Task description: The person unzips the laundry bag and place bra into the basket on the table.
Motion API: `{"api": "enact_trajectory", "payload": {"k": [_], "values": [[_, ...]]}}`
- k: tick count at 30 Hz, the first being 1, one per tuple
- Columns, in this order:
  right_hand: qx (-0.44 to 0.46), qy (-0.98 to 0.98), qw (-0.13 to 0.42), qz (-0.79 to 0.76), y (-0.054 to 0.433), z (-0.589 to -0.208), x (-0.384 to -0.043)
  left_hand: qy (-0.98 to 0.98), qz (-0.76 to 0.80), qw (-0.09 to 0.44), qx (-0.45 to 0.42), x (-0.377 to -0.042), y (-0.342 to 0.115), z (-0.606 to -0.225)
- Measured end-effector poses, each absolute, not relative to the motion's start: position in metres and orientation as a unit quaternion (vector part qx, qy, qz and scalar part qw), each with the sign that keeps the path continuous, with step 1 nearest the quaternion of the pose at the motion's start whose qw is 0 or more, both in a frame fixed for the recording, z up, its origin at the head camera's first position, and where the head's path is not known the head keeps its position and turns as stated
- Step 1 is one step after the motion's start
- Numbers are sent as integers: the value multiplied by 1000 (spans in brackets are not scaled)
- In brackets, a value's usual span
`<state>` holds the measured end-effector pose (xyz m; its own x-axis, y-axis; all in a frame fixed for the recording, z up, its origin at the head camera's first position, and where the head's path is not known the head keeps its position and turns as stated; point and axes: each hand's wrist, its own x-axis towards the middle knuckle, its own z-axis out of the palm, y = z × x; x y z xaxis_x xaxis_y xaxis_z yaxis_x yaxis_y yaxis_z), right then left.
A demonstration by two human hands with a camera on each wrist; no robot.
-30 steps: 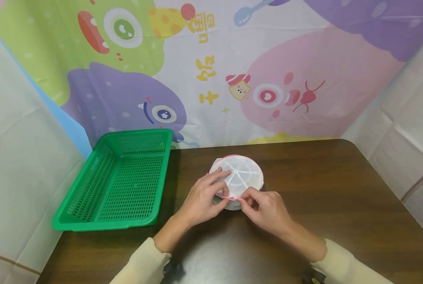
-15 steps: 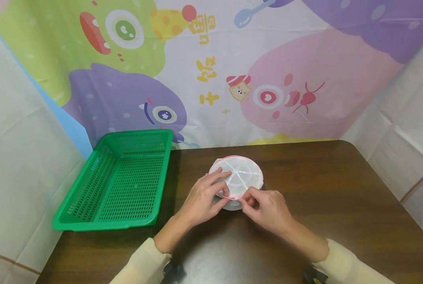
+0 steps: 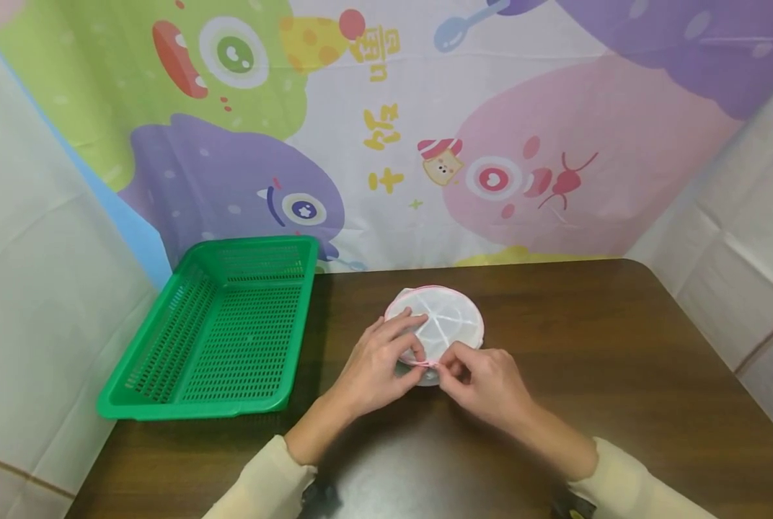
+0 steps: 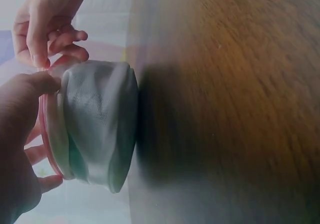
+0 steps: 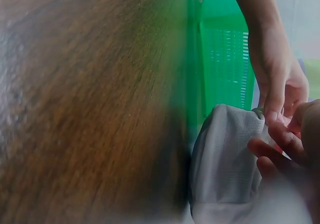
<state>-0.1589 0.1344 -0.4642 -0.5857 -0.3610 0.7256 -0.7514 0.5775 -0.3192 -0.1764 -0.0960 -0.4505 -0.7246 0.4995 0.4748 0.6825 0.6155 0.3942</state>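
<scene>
A round white mesh laundry bag (image 3: 454, 321) with a pink zipper edge stands on the table, its top marked by white spokes. In the left wrist view the bag (image 4: 95, 121) shows soft, upright mesh sides. My left hand (image 3: 375, 366) pinches the near pink edge between thumb and index finger, other fingers spread over the top. Just to its right, my right hand (image 3: 490, 380) pinches the zipper at the same edge, fingers curled. The right wrist view has both sets of fingertips close together at the rim of the bag (image 5: 225, 159); the zipper pull is hidden there.
A green plastic basket (image 3: 305, 317) with perforated sides stands left of the bag on the brown wooden table (image 3: 594, 360). Behind the table hangs a cartoon-print cloth (image 3: 386, 216). Pale walls (image 3: 743, 216) close off both sides.
Both hands keep their pinch on the bag's near edge, with only slight finger shifts. The whole head view has moved a little.
</scene>
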Motion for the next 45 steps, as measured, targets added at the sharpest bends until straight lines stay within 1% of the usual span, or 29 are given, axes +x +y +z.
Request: {"api": "enact_trajectory", "payload": {"k": [8,16,25,38,45], "values": [[328,-833,315,316,136,-466,-159,-883,-277,168,-339,-177,-98,-450],[321,-837,305,322,138,-465,-155,-883,-282,168,-335,-177,-104,-453],[337,-827,301,333,133,-464,-156,-874,-288,188,-343,-176,-100,-452],[333,-825,317,330,133,-467,-157,-874,-286,187,-346,-175,-100,-451],[327,-829,312,331,136,-465,-157,-876,-287,185,-341,-176,-103,-450]]}}
